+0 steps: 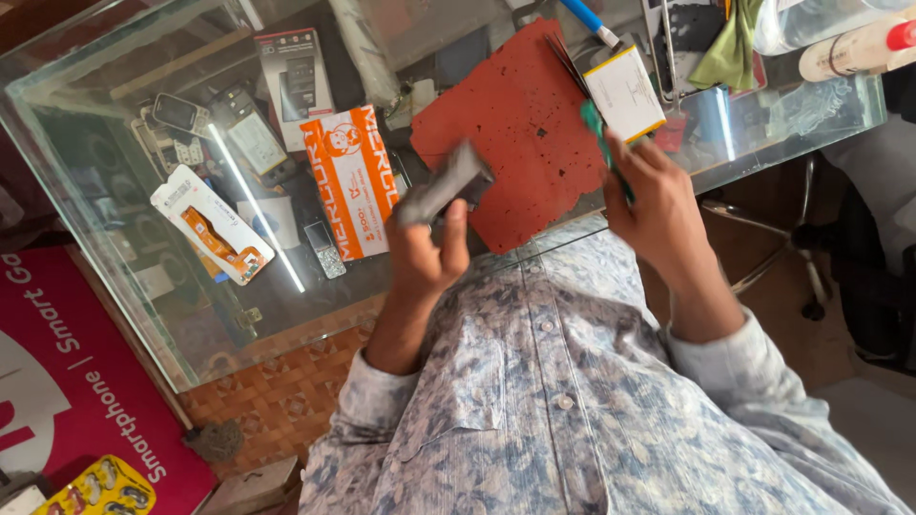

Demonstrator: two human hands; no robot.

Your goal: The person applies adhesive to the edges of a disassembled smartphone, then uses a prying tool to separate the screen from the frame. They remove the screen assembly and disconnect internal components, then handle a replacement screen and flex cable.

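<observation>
Presently, status by item:

Left hand (426,250): closed around a grey flat device (445,183), apparently a phone held edge-on; thumb up along its near side. The picture is blurred here, so finer detail cannot be told.

Right hand (658,205): closed around a thin green-handled tool (601,143); the handle runs out past the fingers toward the far edge of the bench.

Grey flat device, position: raised above the near edge of the glass bench (114,153), over the near-left corner of the red mat (520,124). It is not resting on the mat.

Long axis of the device: slanted, lower end at the left hand's fingers, upper end pointing toward the far right, that is, toward the tool.

Key relation: the device lies to the left of the right hand, with the mat between them. The tool's working end is hidden or too blurred to locate, so the gap between tool and device cannot be judged closely; the two hands are clearly apart.

Nearer hand: the left hand carries the device; the right hand would have to travel left to meet it.

Surroundings: a white rectangular battery pack (625,92) sits just beyond the right hand at the mat's far-right corner; an orange carton (351,181) lies under the glass, left of the mat.
</observation>
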